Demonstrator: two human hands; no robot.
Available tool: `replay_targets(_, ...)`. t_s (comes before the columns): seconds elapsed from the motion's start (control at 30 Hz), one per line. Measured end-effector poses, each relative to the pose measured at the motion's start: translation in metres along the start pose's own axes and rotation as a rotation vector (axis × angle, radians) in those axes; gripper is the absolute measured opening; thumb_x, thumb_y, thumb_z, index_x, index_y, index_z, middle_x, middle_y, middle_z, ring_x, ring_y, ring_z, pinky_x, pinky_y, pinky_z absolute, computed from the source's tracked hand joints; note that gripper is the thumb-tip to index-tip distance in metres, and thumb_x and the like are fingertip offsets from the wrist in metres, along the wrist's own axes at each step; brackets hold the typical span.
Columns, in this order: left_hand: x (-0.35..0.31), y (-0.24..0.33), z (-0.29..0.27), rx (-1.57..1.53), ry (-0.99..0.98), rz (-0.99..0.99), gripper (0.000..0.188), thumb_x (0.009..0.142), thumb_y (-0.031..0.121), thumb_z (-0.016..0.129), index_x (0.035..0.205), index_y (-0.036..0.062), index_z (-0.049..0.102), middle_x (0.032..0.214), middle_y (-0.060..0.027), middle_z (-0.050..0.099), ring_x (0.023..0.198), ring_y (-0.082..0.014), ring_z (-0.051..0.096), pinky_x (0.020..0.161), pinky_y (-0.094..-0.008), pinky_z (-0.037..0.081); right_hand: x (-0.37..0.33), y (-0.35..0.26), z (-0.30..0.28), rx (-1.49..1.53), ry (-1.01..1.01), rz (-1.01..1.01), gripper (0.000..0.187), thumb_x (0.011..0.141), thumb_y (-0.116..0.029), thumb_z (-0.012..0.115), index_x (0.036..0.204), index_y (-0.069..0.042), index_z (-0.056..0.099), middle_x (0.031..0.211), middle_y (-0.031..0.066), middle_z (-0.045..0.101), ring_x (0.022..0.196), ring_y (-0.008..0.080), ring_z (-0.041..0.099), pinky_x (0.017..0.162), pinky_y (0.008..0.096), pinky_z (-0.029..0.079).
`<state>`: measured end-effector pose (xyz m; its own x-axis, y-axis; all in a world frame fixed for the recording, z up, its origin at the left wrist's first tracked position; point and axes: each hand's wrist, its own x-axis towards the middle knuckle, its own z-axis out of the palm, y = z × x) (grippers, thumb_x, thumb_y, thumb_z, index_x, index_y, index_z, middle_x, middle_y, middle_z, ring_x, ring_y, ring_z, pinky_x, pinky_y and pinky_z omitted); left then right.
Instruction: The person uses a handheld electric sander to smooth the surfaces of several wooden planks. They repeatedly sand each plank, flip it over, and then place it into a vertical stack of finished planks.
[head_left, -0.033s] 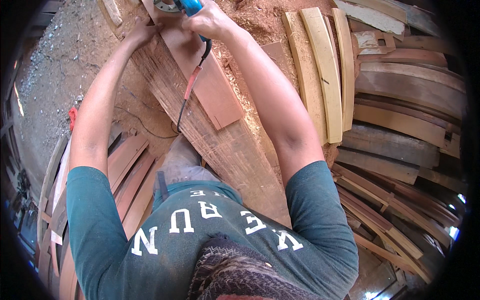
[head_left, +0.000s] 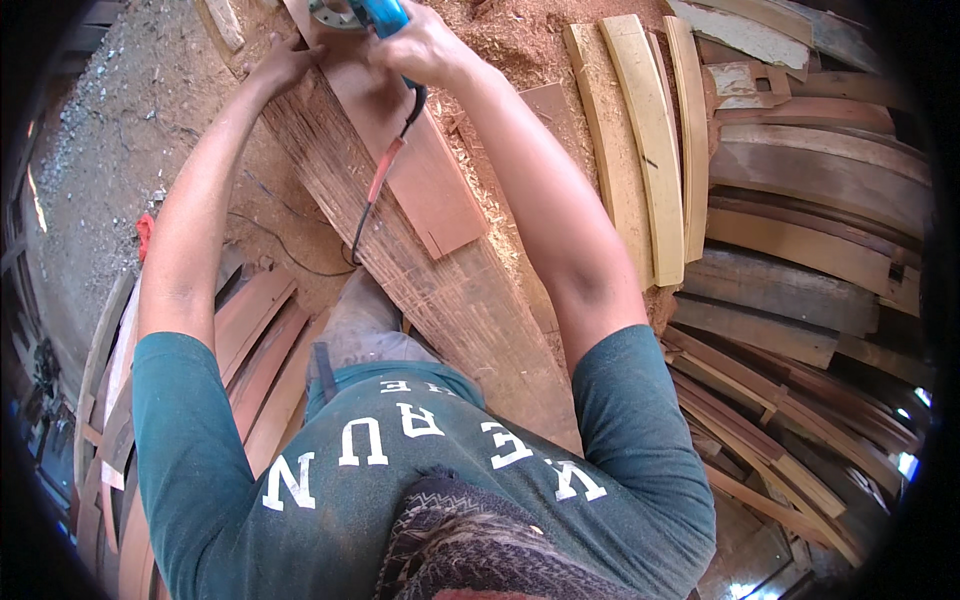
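My right hand (head_left: 420, 47) is wrapped round the body of a blue corded power tool (head_left: 385, 14) at the top of the view. A round metallic plate (head_left: 337, 13) shows at the tool's left; its far end is cut off by the picture edge. Under the tool lies a smooth reddish-brown board (head_left: 425, 190), slanting across a rougher, wider plank (head_left: 470, 305). My left hand (head_left: 284, 66) lies at the board's left edge, fingers stretched and apart, thumb against the edge. From the tool's rear runs a black cord with a red section (head_left: 384, 165).
Pale curved timber pieces (head_left: 640, 130) lie on sawdust at the right, with stacked brown boards (head_left: 810, 200) beyond them. More boards (head_left: 255, 325) lie at my lower left. A thin dark cable (head_left: 285, 240) crosses the dusty ground. A red object (head_left: 146, 236) lies near my left forearm.
My right hand and the blue power tool have shifted slightly to the right and nearer to me. My left hand and the board look unmoved.
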<state>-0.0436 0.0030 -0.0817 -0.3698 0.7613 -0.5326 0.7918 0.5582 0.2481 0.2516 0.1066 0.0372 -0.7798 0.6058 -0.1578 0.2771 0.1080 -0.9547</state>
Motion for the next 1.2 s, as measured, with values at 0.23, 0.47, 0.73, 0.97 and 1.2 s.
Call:
replay_targets(0.23, 0.01, -0.013, 0.007, -0.103, 0.003, -0.002, 0.086, 0.096, 0.062, 0.06, 0.155, 0.0022, 0.042, 0.157, -0.0301, 0.042, 0.151, -0.0399, 0.035, 0.122, -0.0508, 0.025, -0.149, 0.011, -0.005, 0.067, -0.065, 0.16, 0.037, 0.075, -0.011, 0.074, 0.109, -0.009, 0.061, 0.088, 0.002, 0.062, 0.081, 0.0157, 0.06, 0.075, 0.0351, 0.053)
replay_targets(0.47, 0.007, -0.011, -0.006, -0.135, -0.081, 0.01, 0.096, 0.094, 0.071, 0.055, 0.158, 0.0017, 0.038, 0.165, -0.0239, 0.034, 0.156, -0.0404, 0.026, 0.126, -0.0633, 0.006, -0.366, 0.031, -0.015, -0.016, -0.274, 0.499, 0.027, 0.075, -0.006, 0.074, 0.1, -0.008, 0.065, 0.084, 0.0048, 0.064, 0.077, 0.0181, 0.062, 0.073, 0.0358, 0.052)
replay_targets(0.73, 0.002, -0.007, -0.008, -0.059, -0.071, -0.056, 0.096, 0.095, 0.071, 0.051, 0.162, 0.0052, 0.031, 0.168, -0.0249, 0.024, 0.159, -0.0405, 0.016, 0.126, -0.0633, 0.001, -0.406, 0.03, -0.011, 0.178, -0.201, 0.467, 0.025, 0.075, -0.002, 0.071, 0.098, -0.006, 0.063, 0.085, 0.0081, 0.065, 0.077, 0.0207, 0.062, 0.076, 0.0371, 0.052)
replay_targets(0.97, -0.027, 0.034, -0.019, 0.008, -0.087, -0.155, 0.098, 0.096, 0.073, 0.049, 0.164, 0.0064, 0.027, 0.172, -0.0245, 0.006, 0.157, -0.0493, 0.004, 0.125, -0.0637, -0.009, -0.314, 0.025, -0.011, 0.192, -0.201, 0.512, 0.021, 0.077, -0.003, 0.073, 0.092, -0.009, 0.059, 0.082, -0.002, 0.058, 0.077, 0.0106, 0.057, 0.071, 0.0307, 0.049)
replay_targets(1.2, -0.054, 0.055, -0.034, -0.073, -0.076, -0.129, 0.087, 0.097, 0.063, 0.055, 0.156, 0.0021, 0.042, 0.167, -0.0348, 0.012, 0.159, -0.0462, -0.003, 0.121, -0.0675, -0.013, -0.171, 0.016, -0.005, 0.215, -0.183, 0.377, 0.035, 0.077, -0.004, 0.071, 0.109, -0.009, 0.056, 0.083, -0.0022, 0.052, 0.076, 0.0103, 0.05, 0.072, 0.0309, 0.049)
